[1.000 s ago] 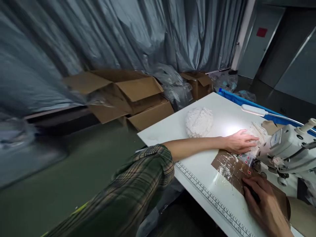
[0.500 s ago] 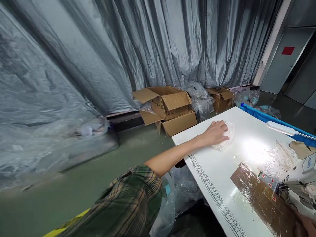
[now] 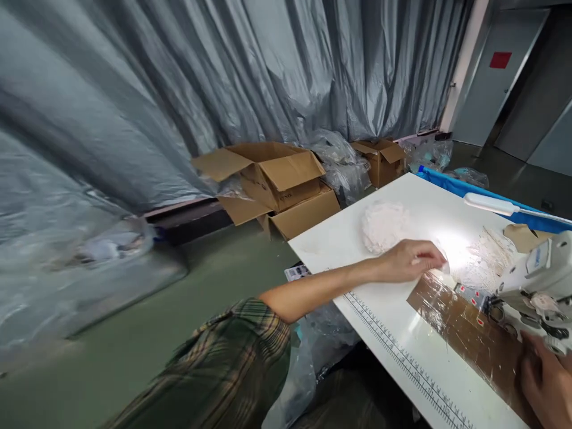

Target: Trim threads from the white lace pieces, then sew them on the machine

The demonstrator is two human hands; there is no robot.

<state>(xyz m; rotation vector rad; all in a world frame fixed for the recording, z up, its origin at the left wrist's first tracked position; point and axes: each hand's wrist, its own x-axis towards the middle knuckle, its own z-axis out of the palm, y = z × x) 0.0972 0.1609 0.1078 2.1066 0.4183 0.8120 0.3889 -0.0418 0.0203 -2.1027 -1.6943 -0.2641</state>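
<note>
The left hand (image 3: 409,261) has lifted off the round pile of lace (image 3: 385,225), where it was half a second ago, and has swung back toward the sewing machine (image 3: 538,274). It is now above the desk (image 3: 326,235), between the pile and the near end of the brown board (image 3: 465,333). Its fingers are drawn narrow, apparently pinching a pale scrap (image 3: 445,260) that looks like lace, though blur softens the edges. I judge this to be one piece taken from the pile and carried to the machine side.

The right hand (image 3: 549,375), partly cut off by the picture's edge, is curled at the far end of the board, beside the machine; I cannot tell whether it holds anything.

Loose lace (image 3: 487,259) lies just past the left fingertips, under the bright light, and could tangle with the scrap. The machine head hides part of the desk behind it, and the white lamp (image 3: 489,204) stretches along the back. Open cardboard boxes (image 3: 290,179) and plastic bags (image 3: 344,170) sit beyond the desk, out of the way.
</note>
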